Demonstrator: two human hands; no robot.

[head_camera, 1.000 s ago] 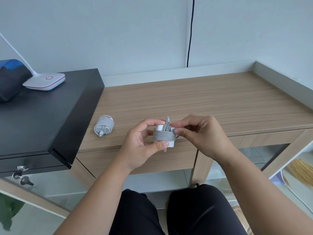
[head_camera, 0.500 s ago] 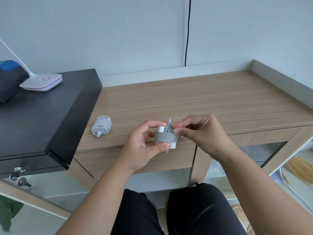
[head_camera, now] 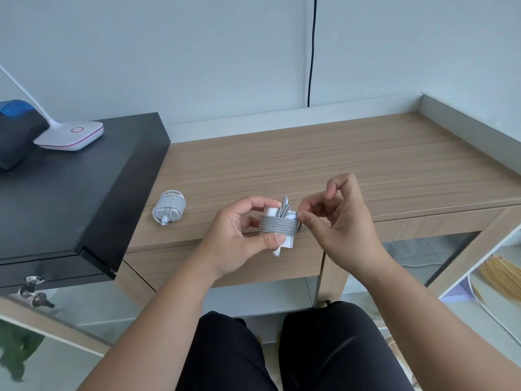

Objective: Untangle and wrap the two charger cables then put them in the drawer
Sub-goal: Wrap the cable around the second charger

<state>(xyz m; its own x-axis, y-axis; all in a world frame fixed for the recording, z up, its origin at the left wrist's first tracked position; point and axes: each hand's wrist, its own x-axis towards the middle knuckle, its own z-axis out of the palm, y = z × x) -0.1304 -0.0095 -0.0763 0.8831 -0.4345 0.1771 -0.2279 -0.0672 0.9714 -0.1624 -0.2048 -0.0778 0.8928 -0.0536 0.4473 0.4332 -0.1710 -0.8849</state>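
My left hand [head_camera: 236, 235] grips a white charger [head_camera: 279, 225] with grey cable wound tightly around its body, held above the front edge of the wooden desk [head_camera: 338, 170]. The cable's end sticks up from the top of the coil. My right hand [head_camera: 338, 221] pinches at the right edge of the coil with thumb and forefinger, its other fingers lifted and spread. A second charger [head_camera: 168, 208], wrapped in its own cable, lies on the desk to the left. The desk's drawer front [head_camera: 225, 263] sits just below my hands and is closed.
A black cabinet [head_camera: 70, 193] stands at the left with keys [head_camera: 32, 290] hanging from its front. On it rest a white lamp base [head_camera: 70, 135] and a dark blue bag [head_camera: 14, 136]. A black cord [head_camera: 311, 52] runs down the wall. A straw broom [head_camera: 501, 275] lies at lower right.
My right hand's outer fingers have lifted and spread while thumb and forefinger stay at the coil's right edge. The charger in my left hand has barely moved.
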